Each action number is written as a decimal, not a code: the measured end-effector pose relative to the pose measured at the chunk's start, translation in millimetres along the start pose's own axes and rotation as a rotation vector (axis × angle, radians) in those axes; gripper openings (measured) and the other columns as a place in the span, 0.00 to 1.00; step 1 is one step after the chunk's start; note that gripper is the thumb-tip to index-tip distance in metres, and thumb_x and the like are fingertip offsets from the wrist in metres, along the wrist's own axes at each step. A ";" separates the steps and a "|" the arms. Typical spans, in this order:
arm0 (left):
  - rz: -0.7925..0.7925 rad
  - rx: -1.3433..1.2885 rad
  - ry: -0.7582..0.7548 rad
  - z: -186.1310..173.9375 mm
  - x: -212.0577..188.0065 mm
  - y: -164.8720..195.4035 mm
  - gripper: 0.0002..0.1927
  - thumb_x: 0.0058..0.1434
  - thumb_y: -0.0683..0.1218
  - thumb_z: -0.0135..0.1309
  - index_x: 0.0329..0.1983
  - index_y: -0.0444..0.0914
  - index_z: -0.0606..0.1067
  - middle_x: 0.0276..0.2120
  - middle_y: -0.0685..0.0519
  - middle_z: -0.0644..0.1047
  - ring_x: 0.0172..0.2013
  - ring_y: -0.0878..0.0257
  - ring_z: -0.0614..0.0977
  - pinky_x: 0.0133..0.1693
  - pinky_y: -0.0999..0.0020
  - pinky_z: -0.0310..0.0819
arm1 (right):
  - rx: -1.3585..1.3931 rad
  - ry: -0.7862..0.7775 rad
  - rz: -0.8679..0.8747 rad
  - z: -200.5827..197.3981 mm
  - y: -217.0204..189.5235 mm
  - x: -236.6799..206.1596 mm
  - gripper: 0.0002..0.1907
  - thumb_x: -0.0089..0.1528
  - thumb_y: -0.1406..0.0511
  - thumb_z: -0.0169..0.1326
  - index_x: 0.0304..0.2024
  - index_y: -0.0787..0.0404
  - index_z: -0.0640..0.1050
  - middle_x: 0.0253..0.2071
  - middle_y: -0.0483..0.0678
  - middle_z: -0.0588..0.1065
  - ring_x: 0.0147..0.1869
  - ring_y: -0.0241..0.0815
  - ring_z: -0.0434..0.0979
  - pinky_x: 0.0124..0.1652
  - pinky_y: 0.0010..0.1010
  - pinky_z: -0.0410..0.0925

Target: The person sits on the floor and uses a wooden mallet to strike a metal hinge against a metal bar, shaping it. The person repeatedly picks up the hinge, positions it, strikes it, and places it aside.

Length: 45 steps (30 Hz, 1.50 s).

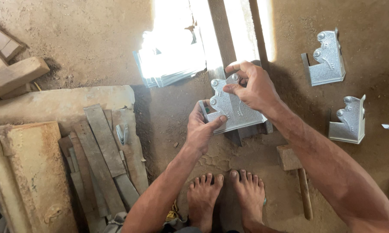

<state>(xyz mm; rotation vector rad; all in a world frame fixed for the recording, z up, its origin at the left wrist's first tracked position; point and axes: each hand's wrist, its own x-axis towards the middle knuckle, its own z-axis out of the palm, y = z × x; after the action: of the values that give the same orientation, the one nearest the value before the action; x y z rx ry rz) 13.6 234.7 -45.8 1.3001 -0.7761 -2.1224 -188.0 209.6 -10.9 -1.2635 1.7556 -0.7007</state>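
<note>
Nearest the camera, at six o'clock, two bare feet (226, 196) stand on the sandy dirt floor (168, 116), and just beyond them at four o'clock lies a wooden-handled hammer (296, 177) with a blocky head. At eight o'clock a pile of grey, weathered flat metal strips (103, 155) rests on a worn wooden board (28, 172). In the middle, the left hand (201, 129) grips the lower left edge of a silver embossed sheet-metal bracket (233, 110), thumb pressed on its face, while the right hand (252, 88) pinches the top of the same piece, fingertips closed on the rounded knob there. The bracket sits over a dark steel block (only partly visible beneath it), so the step in hand looks like seating or aligning the piece on that support. The next move would probably call for keeping it square and steady with one hand and freeing the other, the hammer being within reach. Farther off, at two and three o'clock, two more silver brackets (328, 58) (349, 121) of like shape lie well apart on the floor; at twelve o'clock a stack of shiny metal sheets (173, 64) glares in sunlight, and at ten o'clock lie rough wooden blocks (13, 71).
</note>
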 end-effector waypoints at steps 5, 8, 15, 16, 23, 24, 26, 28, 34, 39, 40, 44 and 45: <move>0.069 0.063 0.028 6.9 -6.6 10.4 0.27 0.55 0.34 0.63 0.57 0.32 0.68 0.48 0.44 0.78 0.48 0.57 0.81 0.48 0.62 0.83 | -0.038 0.013 -0.009 2.1 2.1 1.6 0.25 0.58 0.62 0.67 0.56 0.59 0.76 0.40 0.55 0.81 0.40 0.41 0.81 0.38 0.36 0.74; 0.358 0.373 0.191 13.8 -8.1 23.7 0.41 0.55 0.38 0.61 0.69 0.30 0.53 0.62 0.36 0.63 0.62 0.48 0.67 0.58 0.52 0.73 | -0.064 0.034 0.049 3.8 1.6 -1.3 0.24 0.59 0.60 0.67 0.55 0.57 0.76 0.43 0.54 0.80 0.39 0.38 0.80 0.40 0.39 0.75; 0.579 1.279 0.189 53.9 20.5 55.9 0.32 0.77 0.56 0.43 0.75 0.33 0.57 0.72 0.39 0.63 0.76 0.42 0.59 0.73 0.40 0.56 | -0.134 0.073 -0.080 3.4 1.5 -4.2 0.24 0.60 0.69 0.59 0.60 0.59 0.75 0.36 0.49 0.79 0.31 0.34 0.75 0.45 0.41 0.68; 0.598 1.269 0.230 53.6 17.8 54.0 0.32 0.76 0.56 0.45 0.75 0.33 0.57 0.72 0.37 0.62 0.74 0.41 0.59 0.71 0.38 0.55 | -0.160 0.088 -0.129 2.9 1.6 -4.8 0.25 0.59 0.69 0.61 0.59 0.60 0.75 0.35 0.49 0.79 0.31 0.34 0.75 0.44 0.42 0.67; 0.077 0.217 0.185 6.7 -14.3 13.6 0.32 0.63 0.50 0.57 0.67 0.33 0.63 0.55 0.42 0.73 0.53 0.53 0.78 0.47 0.52 0.81 | -0.128 0.010 0.021 0.5 1.5 -10.8 0.24 0.61 0.57 0.65 0.54 0.60 0.76 0.28 0.50 0.78 0.29 0.35 0.77 0.31 0.32 0.71; -0.095 0.023 0.065 3.0 -15.8 9.0 0.27 0.65 0.49 0.57 0.64 0.33 0.68 0.51 0.45 0.77 0.48 0.57 0.82 0.43 0.57 0.85 | -0.140 0.024 -0.008 -0.1 0.3 -10.7 0.22 0.61 0.57 0.66 0.53 0.59 0.76 0.30 0.50 0.79 0.31 0.36 0.78 0.31 0.33 0.71; -0.029 -0.016 0.011 -0.2 -15.9 4.1 0.23 0.64 0.44 0.60 0.59 0.30 0.70 0.45 0.44 0.79 0.40 0.58 0.83 0.36 0.63 0.84 | -0.163 0.042 -0.077 -2.7 -4.0 -11.3 0.20 0.61 0.57 0.66 0.52 0.58 0.78 0.34 0.50 0.81 0.35 0.37 0.80 0.33 0.35 0.73; 0.060 -0.001 -0.029 1.1 -16.5 2.7 0.20 0.62 0.39 0.61 0.55 0.30 0.70 0.42 0.45 0.80 0.36 0.59 0.84 0.33 0.66 0.85 | -0.113 0.022 -0.165 -7.2 -10.7 -15.3 0.17 0.66 0.59 0.61 0.55 0.55 0.79 0.42 0.49 0.81 0.39 0.37 0.81 0.35 0.34 0.74; 0.286 0.261 -0.057 0.7 -40.4 0.6 0.15 0.61 0.34 0.57 0.50 0.34 0.71 0.40 0.49 0.79 0.35 0.63 0.84 0.35 0.71 0.85 | 0.018 0.033 -0.041 -27.9 -32.2 -65.5 0.23 0.62 0.61 0.59 0.60 0.51 0.76 0.45 0.42 0.84 0.42 0.37 0.82 0.40 0.33 0.76; 0.489 0.333 -0.169 -6.9 -63.8 5.2 0.09 0.65 0.34 0.58 0.48 0.33 0.75 0.35 0.46 0.81 0.33 0.63 0.81 0.36 0.71 0.78 | -0.055 0.036 -0.218 -36.7 -39.9 -113.4 0.11 0.60 0.63 0.62 0.46 0.50 0.82 0.42 0.41 0.83 0.43 0.34 0.84 0.40 0.31 0.76; 0.566 0.347 -0.205 -7.9 -67.3 8.7 0.09 0.65 0.33 0.57 0.47 0.33 0.75 0.38 0.45 0.81 0.38 0.61 0.82 0.41 0.69 0.80 | -0.028 0.043 -0.287 -37.6 -42.0 -120.1 0.10 0.59 0.64 0.63 0.44 0.50 0.82 0.42 0.41 0.83 0.45 0.34 0.85 0.41 0.30 0.76; 0.722 0.406 -0.276 -7.8 -79.5 26.6 0.08 0.63 0.32 0.56 0.44 0.33 0.75 0.45 0.42 0.83 0.48 0.56 0.86 0.50 0.64 0.84 | -0.056 0.098 -0.456 -39.9 -56.2 -137.6 0.10 0.53 0.65 0.66 0.38 0.52 0.83 0.39 0.41 0.84 0.47 0.36 0.84 0.47 0.30 0.79; 0.720 0.422 -0.277 -6.6 -81.4 30.6 0.08 0.62 0.31 0.56 0.43 0.33 0.75 0.45 0.42 0.83 0.48 0.56 0.87 0.50 0.64 0.85 | -0.040 0.105 -0.447 -40.5 -60.5 -140.4 0.11 0.53 0.65 0.67 0.38 0.53 0.83 0.39 0.41 0.84 0.47 0.36 0.84 0.47 0.30 0.79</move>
<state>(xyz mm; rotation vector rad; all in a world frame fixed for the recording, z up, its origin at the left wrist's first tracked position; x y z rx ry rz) 56.2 268.4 22.5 0.7269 -1.5949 -1.5974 -175.4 320.1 101.4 -1.6972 1.5867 -1.0022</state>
